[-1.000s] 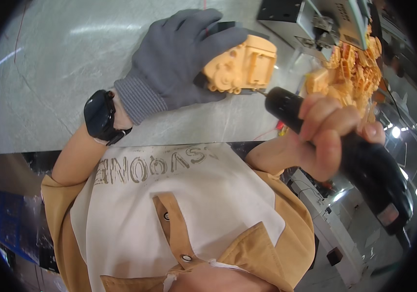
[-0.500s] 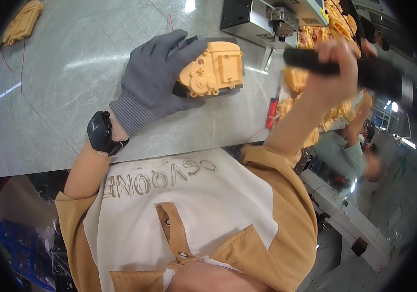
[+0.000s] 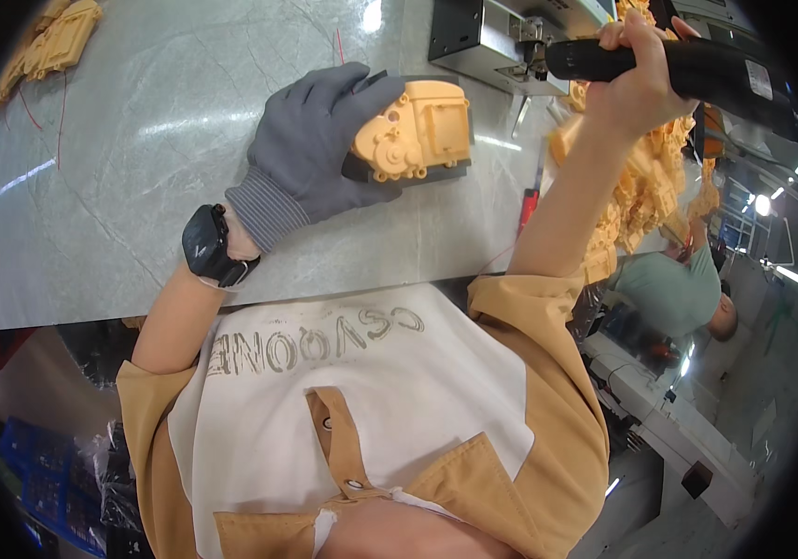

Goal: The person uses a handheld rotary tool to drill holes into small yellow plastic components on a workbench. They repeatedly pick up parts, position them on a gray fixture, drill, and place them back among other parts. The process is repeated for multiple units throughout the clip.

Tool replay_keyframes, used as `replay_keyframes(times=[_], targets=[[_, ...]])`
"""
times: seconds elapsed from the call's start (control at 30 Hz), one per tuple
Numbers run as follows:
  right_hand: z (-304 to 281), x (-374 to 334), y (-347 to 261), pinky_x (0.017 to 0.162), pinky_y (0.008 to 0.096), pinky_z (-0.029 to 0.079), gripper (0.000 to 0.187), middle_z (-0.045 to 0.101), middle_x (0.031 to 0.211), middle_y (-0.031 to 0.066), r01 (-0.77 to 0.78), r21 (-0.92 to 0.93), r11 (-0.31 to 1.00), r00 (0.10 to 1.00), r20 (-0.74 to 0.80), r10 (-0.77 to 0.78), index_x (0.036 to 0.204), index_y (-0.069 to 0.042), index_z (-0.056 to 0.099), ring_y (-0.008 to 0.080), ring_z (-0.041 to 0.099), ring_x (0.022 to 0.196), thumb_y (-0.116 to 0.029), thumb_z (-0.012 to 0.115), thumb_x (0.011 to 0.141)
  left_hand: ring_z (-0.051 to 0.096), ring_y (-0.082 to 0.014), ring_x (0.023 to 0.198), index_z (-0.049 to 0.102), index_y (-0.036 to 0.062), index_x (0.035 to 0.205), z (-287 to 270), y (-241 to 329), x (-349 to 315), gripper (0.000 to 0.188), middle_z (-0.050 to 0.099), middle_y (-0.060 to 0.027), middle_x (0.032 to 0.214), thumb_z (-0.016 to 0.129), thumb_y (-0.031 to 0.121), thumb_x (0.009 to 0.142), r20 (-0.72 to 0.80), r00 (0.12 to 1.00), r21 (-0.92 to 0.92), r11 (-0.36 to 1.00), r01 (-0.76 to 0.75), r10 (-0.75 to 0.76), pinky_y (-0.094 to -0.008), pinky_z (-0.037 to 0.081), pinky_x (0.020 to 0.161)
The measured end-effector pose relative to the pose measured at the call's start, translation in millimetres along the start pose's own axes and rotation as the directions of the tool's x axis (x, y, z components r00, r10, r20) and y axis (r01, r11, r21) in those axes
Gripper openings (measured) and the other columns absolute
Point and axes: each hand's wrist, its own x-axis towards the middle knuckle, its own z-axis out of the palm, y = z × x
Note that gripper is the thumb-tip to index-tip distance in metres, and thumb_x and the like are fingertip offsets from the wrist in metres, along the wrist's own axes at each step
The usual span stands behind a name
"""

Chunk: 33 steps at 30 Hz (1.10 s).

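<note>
My left hand wears a grey glove and a wrist above it carries a black watch. Its thumb and fingers wrap the left side of an orange-yellow plastic housing, which sits in a dark fixture on the table. Bare and raised at the upper right, my right hand is closed around a black electric screwdriver. The tool lies nearly level, its front end at the metal mechanism of a screw feeder. Whether its tip touches the feeder cannot be made out.
Many orange-yellow plastic parts are piled to the right, beyond my right forearm. A red-handled tool lies beside the pile. More plastic parts with red wires rest at the far left. Another person works at the right.
My right hand has raised the electric screwdriver up to the feeder and its motion blur is gone. The left hand keeps its grip on the housing; the whole view has shifted slightly.
</note>
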Motion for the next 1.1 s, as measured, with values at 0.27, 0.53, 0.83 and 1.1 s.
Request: replay_keyframes(times=[0.27, 0.53, 0.83, 1.1], targets=[[-23, -71, -77, 0.056, 0.0339, 0.039, 0.05, 0.045, 0.061, 0.0036, -0.273, 0.367, 0.889, 0.872, 0.485, 0.068, 0.12, -0.012, 0.039, 0.0156, 0.045, 0.05, 0.003, 0.048, 0.073, 0.05, -0.0301, 0.105, 0.045, 0.016, 0.125, 1, -2, 0, 0.085, 0.047, -0.0123, 0.117, 0.082, 0.032, 0.051, -0.082, 0.995, -0.028, 0.998, -0.056, 0.054, -0.0397, 0.042, 0.089], [7, -95, -76, 0.053, 0.0336, 0.038, 0.05, 0.043, 0.06, 0.0031, -0.218, 0.295, 0.93, 0.897, 0.436, 0.072, 0.12, -0.014, 0.038, 0.0156, 0.043, 0.048, 0.0, 0.045, 0.073, 0.05, -0.0282, 0.105, 0.043, 0.0167, 0.128, 3, -3, -1, 0.089, 0.048, -0.011, 0.117, 0.082, 0.032, 0.049, -0.08, 0.996, -0.025, 0.998, -0.049, 0.047, -0.0392, 0.043, 0.087], [17, -95, -66, 0.053, 0.0372, 0.041, 0.05, 0.044, 0.061, 0.0041, -0.267, 0.211, 0.94, 0.822, 0.559, 0.108, 0.12, -0.013, 0.036, 0.0176, 0.043, 0.049, -0.001, 0.046, 0.073, 0.05, -0.0279, 0.106, 0.044, 0.0179, 0.126, 4, -5, -2, 0.088, 0.048, -0.0108, 0.117, 0.082, 0.031, 0.048, -0.094, 0.995, -0.043, 0.998, -0.039, 0.034, -0.0392, 0.043, 0.087], [5, -72, -60, 0.052, 0.0368, 0.04, 0.04, 0.044, 0.061, 0.0042, -0.253, 0.044, 0.966, 0.603, 0.789, 0.122, 0.113, -0.01, 0.037, 0.0165, 0.043, 0.047, -0.001, 0.047, 0.075, 0.051, -0.0281, 0.105, 0.045, 0.0182, 0.125, 9, -7, -5, 0.084, 0.05, -0.0103, 0.116, 0.081, 0.032, 0.049, -0.102, 0.995, -0.047, 0.999, -0.013, 0.008, -0.0391, 0.043, 0.087]])
